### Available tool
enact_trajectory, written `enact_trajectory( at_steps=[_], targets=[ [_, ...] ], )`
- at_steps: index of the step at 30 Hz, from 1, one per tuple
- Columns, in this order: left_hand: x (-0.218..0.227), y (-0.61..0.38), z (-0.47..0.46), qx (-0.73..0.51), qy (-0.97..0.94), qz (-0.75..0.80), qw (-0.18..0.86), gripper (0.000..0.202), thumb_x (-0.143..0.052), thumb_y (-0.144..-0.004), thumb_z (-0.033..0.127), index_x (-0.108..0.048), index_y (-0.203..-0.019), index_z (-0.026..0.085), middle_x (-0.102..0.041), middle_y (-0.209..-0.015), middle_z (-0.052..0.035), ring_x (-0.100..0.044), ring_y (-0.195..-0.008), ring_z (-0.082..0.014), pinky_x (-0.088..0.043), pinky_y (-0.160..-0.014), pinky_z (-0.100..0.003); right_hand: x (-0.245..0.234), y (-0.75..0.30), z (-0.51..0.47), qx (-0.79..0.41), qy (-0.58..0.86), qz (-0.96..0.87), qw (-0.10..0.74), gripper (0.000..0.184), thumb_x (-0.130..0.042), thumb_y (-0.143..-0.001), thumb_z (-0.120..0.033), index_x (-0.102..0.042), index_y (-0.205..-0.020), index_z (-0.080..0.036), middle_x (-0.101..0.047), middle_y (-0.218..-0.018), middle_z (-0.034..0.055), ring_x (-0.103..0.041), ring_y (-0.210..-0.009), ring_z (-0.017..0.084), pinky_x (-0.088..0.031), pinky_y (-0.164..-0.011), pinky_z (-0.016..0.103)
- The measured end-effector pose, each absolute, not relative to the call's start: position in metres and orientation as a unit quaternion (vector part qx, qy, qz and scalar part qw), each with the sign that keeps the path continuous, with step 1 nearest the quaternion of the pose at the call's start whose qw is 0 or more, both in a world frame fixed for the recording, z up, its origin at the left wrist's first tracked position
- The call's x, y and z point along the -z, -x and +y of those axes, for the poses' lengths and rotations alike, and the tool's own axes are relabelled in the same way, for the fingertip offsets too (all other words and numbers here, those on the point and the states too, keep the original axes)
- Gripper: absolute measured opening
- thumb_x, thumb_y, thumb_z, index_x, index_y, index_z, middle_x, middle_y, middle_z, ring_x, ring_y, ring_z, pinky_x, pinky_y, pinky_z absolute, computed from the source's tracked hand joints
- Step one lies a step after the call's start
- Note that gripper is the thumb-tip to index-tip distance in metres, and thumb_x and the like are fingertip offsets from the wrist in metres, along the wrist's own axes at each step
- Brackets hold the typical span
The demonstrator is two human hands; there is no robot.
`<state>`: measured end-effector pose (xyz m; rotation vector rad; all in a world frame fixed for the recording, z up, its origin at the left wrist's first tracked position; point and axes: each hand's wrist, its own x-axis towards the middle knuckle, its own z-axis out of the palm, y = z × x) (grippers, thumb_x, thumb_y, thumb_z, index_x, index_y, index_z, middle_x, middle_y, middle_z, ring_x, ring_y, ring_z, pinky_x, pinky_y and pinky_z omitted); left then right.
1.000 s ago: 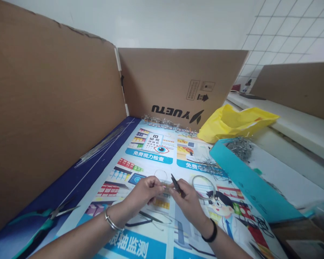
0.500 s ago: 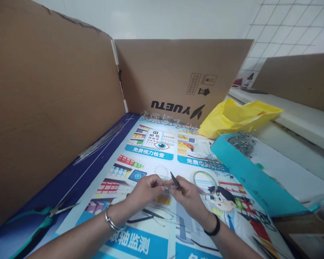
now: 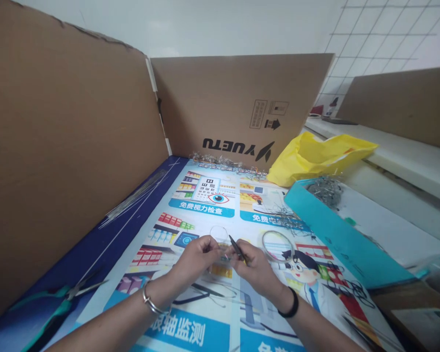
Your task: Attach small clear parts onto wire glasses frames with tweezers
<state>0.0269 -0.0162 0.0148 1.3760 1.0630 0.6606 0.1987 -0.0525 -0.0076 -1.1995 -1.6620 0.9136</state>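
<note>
Over the printed sheet, my left hand is closed, thumb and fingertips pinching a thin wire that bends up in a loop. Close beside it, my right hand is closed around a small dark pointed tool, its tip pointing up and left. The fingertips of both hands nearly meet at the wire. Whatever small piece sits between them is too fine to make out. To the right of my right hand lies a coil of wire on the sheet.
Green-handled pliers lie at the left. Straight wires rest by the left cardboard wall. A turquoise box holding a tangle of wire pieces and a yellow bag stand at the right. Black wire shapes lie near.
The view has shifted slightly. Both hands stay close together in nearly the same pose, with the wire loop and dark tool still in them.
</note>
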Motion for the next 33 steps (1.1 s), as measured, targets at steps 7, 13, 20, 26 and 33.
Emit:
enact_trajectory(
  at_steps=[7, 13, 20, 26, 33],
  targets=[
    [-0.016, -0.027, -0.018, -0.289, -0.593, 0.451, 0.602, 0.024, -0.060, -0.073, 0.039, -0.057, -0.073, 0.015, -0.050, -0.057, 0.0049, -0.039, -0.044, -0.0059, -0.030, -0.044, -0.020, 0.009, -0.197, -0.053, -0.349, 0.485, -0.676, 0.432, 0.014, -0.049, -0.074, -0.018, -0.061, -0.080, -0.017, -0.048, -0.068, -0.0013, -0.048, -0.064, 0.013, -0.039, -0.060, 0.025],
    [-0.018, -0.020, -0.012, -0.326, -0.590, 0.453, 0.584, 0.015, -0.057, -0.074, 0.030, -0.058, -0.073, 0.015, -0.046, -0.048, 0.0070, -0.037, -0.041, -0.0065, -0.027, -0.041, -0.019, -0.002, -0.207, -0.052, -0.242, 0.551, -0.698, 0.387, 0.015, -0.049, -0.078, -0.019, -0.061, -0.087, -0.018, -0.050, -0.073, 0.0000, -0.049, -0.068, 0.015, -0.038, -0.062, 0.026],
    [-0.022, -0.015, -0.005, -0.367, -0.583, 0.492, 0.532, 0.014, -0.057, -0.072, 0.029, -0.058, -0.069, 0.016, -0.049, -0.053, 0.0055, -0.038, -0.043, -0.0070, -0.030, -0.042, -0.019, -0.021, -0.214, -0.053, -0.128, 0.589, -0.757, 0.252, 0.008, -0.047, -0.077, -0.017, -0.055, -0.076, -0.020, -0.053, -0.079, 0.0024, -0.051, -0.078, 0.018, -0.039, -0.070, 0.028],
    [-0.015, -0.016, -0.008, -0.359, -0.601, 0.461, 0.546, 0.011, -0.056, -0.072, 0.026, -0.059, -0.069, 0.016, -0.051, -0.054, 0.0049, -0.043, -0.047, -0.0080, -0.034, -0.046, -0.019, -0.013, -0.206, -0.054, -0.123, 0.607, -0.764, 0.179, 0.014, -0.044, -0.081, -0.019, -0.057, -0.078, -0.020, -0.058, -0.078, 0.0023, -0.055, -0.075, 0.017, -0.038, -0.067, 0.027],
    [-0.012, -0.015, -0.007, -0.325, -0.597, 0.437, 0.589, 0.013, -0.056, -0.073, 0.028, -0.055, -0.069, 0.016, -0.047, -0.048, 0.0064, -0.038, -0.041, -0.0068, -0.029, -0.042, -0.019, -0.009, -0.209, -0.052, -0.108, 0.605, -0.773, 0.157, 0.017, -0.042, -0.083, -0.020, -0.058, -0.076, -0.019, -0.060, -0.075, 0.0025, -0.056, -0.073, 0.016, -0.036, -0.064, 0.024]
  ],
)
